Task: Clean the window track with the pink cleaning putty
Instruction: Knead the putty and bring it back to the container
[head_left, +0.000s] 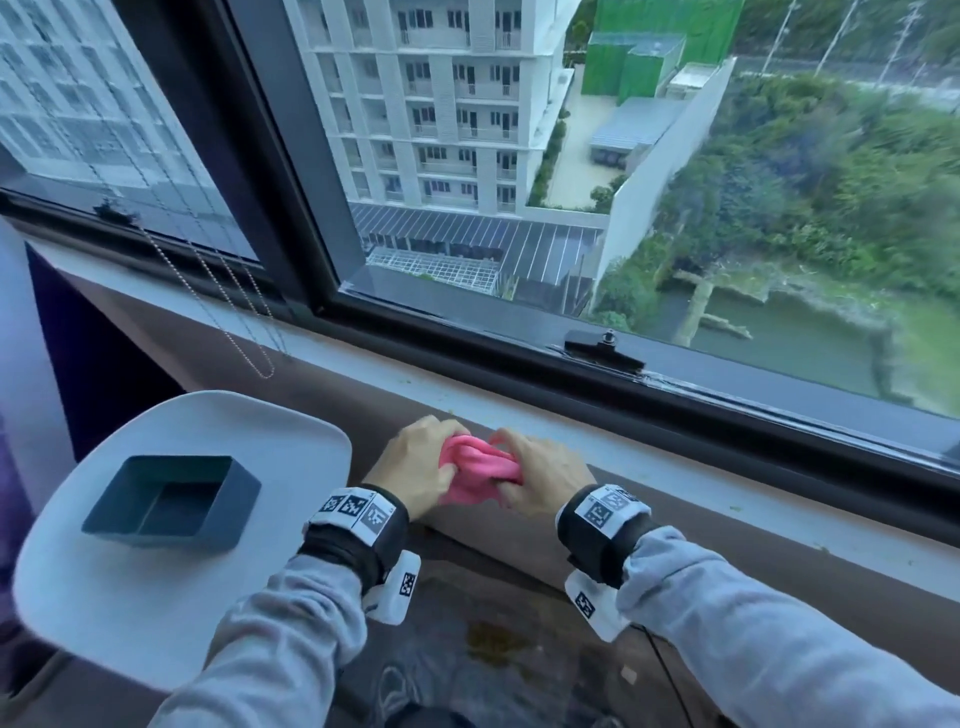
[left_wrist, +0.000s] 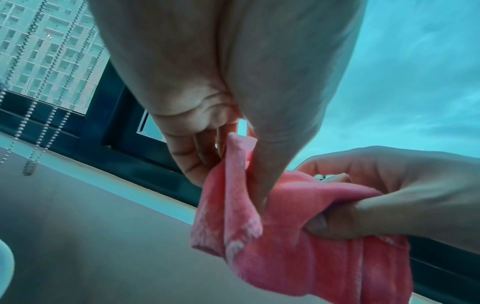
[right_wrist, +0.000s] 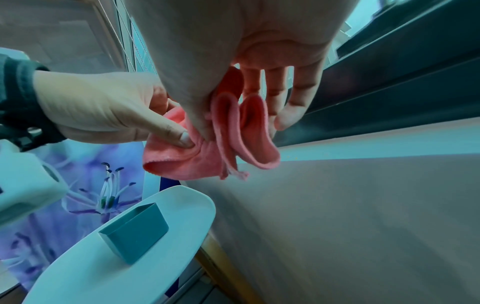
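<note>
I held the pink cleaning putty (head_left: 480, 470), which looked like soft folded cloth, just above the front edge of the window sill (head_left: 727, 467). My left hand (head_left: 415, 462) and right hand (head_left: 540, 475) both pinched it tight. A small dark box (head_left: 174, 499) sat on the white table (head_left: 249, 431) beside me.

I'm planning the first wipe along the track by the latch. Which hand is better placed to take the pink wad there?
Probably the right hand. Both hands grip the pink wad over the sill, but the latch lies ahead and to the right, so the left hand would have to cross over.
</note>
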